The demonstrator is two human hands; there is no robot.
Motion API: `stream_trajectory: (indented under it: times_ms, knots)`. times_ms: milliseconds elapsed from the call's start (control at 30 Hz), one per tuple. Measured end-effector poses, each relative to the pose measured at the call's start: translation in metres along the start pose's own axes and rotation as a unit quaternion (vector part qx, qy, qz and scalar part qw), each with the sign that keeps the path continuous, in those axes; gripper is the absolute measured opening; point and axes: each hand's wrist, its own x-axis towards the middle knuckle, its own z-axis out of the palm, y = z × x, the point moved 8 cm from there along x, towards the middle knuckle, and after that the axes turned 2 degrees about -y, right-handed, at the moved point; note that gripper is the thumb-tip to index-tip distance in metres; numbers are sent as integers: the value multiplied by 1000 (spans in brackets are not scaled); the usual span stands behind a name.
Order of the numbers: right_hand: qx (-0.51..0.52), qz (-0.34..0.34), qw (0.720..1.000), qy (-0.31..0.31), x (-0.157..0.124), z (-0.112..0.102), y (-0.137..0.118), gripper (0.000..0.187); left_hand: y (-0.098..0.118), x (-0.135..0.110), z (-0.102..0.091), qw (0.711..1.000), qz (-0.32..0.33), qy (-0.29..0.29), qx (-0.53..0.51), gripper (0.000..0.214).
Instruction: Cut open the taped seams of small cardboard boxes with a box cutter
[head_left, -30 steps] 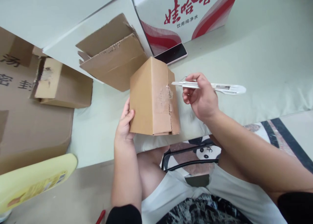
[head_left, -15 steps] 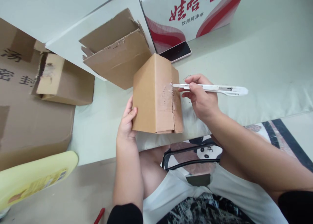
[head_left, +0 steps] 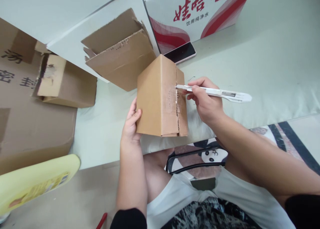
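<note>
A small brown cardboard box stands tilted at the table's near side, its taped seam facing right. My left hand grips its left side, thumb on the front face and the other fingers partly hidden behind. In my right hand is a white utility knife, held like a pen. Its tip touches the seam near the upper middle, where the tape looks rough and torn.
Behind the box lie a phone and an opened cardboard box. A white and red carton stands at the back. Another small box rests on a large carton at left. A yellow object sits lower left.
The box has turned and shifted slightly to the right with my left hand. The knife's rear end has dipped a little, while its tip stays at the seam.
</note>
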Motion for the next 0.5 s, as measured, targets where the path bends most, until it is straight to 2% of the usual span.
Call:
stream_trajectory:
  times_ms: [233,500]
  knots:
    - [-7,-4,1000,9,1,-3,-2,9,-2,0,0,1000,-8,8,8,77]
    - [40,-24,998,50,2,-8,-8,3,-2,2,2,999,12,-30,38,74]
